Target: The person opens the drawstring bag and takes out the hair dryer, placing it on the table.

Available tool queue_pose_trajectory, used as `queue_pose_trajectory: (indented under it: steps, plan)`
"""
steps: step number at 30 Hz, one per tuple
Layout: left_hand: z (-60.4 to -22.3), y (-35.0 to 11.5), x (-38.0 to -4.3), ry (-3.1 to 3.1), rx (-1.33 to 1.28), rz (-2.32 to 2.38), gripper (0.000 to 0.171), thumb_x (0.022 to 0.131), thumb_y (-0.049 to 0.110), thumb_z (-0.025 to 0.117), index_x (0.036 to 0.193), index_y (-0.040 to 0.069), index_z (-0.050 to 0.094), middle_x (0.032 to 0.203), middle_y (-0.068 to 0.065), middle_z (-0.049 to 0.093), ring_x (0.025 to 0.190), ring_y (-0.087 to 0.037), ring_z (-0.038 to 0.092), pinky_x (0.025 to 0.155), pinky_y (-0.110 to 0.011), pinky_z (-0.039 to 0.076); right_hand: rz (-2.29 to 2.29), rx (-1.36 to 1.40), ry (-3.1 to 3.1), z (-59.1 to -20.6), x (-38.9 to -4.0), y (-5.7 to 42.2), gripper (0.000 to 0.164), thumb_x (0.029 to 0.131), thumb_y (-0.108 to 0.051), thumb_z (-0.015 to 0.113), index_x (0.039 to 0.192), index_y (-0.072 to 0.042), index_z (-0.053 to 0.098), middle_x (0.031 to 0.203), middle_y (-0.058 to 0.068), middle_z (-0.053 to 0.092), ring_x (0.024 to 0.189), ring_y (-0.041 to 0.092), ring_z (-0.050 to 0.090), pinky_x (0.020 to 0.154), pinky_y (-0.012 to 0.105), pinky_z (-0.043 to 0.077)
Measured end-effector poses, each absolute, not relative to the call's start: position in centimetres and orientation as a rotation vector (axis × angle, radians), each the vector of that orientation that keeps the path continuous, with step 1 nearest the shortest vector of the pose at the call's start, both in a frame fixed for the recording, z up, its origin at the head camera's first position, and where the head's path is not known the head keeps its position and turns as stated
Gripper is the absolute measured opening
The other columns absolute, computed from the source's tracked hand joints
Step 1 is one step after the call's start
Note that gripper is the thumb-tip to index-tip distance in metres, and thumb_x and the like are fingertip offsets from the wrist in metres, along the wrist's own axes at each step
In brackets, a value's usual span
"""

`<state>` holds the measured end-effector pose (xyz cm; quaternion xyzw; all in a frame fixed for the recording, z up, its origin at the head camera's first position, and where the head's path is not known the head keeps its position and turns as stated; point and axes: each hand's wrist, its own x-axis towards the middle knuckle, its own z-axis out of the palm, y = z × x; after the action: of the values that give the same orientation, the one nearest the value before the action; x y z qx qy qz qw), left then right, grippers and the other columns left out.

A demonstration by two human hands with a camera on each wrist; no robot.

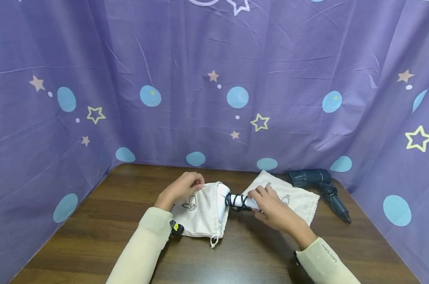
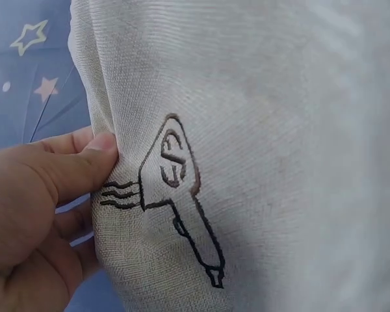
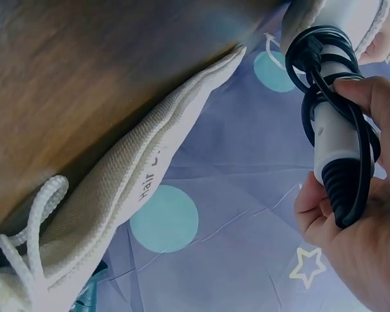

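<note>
A white hair dryer (image 1: 222,199) has its head inside the mouth of a cream drawstring bag (image 1: 204,213). Its handle sticks out to the right, wound with a black cord (image 3: 322,62). My right hand (image 1: 272,209) grips that handle (image 3: 338,133) near its end, the thumb lying on the cord. At the bag's far edge, my left hand (image 1: 181,190) pinches the cloth between thumb and fingers. A hair dryer drawing (image 2: 175,169) is stitched on the bag's face, and a cord loop (image 1: 214,240) hangs from its mouth. Cloth hides most of the dryer's head.
Behind my right hand lies a second cream drawstring bag (image 1: 303,199), flat on the brown wooden table (image 1: 129,189). A dark blue hair dryer (image 1: 308,177) with its cord bundled rests at the back right corner. Purple curtains (image 1: 200,51) hang around the table's back and sides.
</note>
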<state>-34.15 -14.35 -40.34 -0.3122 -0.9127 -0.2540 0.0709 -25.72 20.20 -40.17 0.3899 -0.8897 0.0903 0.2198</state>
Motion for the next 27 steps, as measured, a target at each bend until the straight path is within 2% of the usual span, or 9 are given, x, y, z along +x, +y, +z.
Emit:
queue_pose_trajectory:
  steps: [13, 21, 27]
  plan:
    - [-40.6, -15.2, -34.4, -2.779, -0.871, -0.745, 0.006, 0.096, 0.003, 0.069, 0.091, 0.008, 0.069, 0.082, 0.002, 0.062, 0.078, -0.011, 0.056, 0.073, -0.03, 0.05, 0.236, 1.046, -2.485, -39.9, -25.8, 20.4, 0.044, 0.083, -0.013, 0.082, 0.121, -0.013, 0.058, 0.105, -0.001, 0.055, 0.091, 0.021, 0.045, 0.078, 0.035, 0.037]
    - [-40.8, -15.7, -34.4, -2.798, -0.833, -0.615, 0.009, 0.093, -0.001, 0.069, 0.09, 0.007, 0.069, 0.082, 0.0, 0.061, 0.077, -0.013, 0.054, 0.071, -0.031, 0.048, 0.205, 0.953, -2.497, -40.0, -26.0, 21.0, 0.041, 0.082, -0.012, 0.084, 0.115, -0.011, 0.058, 0.099, 0.001, 0.054, 0.084, 0.021, 0.042, 0.072, 0.034, 0.033]
    - [-40.4, -15.4, -34.1, -2.826, -0.803, -0.589, 0.004, 0.095, 0.008, 0.071, 0.099, 0.008, 0.069, 0.093, -0.001, 0.063, 0.089, -0.017, 0.058, 0.082, -0.036, 0.05, 0.211, 0.95, -2.509, -40.0, -26.1, 21.0, 0.041, 0.084, -0.012, 0.083, 0.115, -0.011, 0.058, 0.099, 0.002, 0.055, 0.085, 0.023, 0.043, 0.073, 0.036, 0.034]
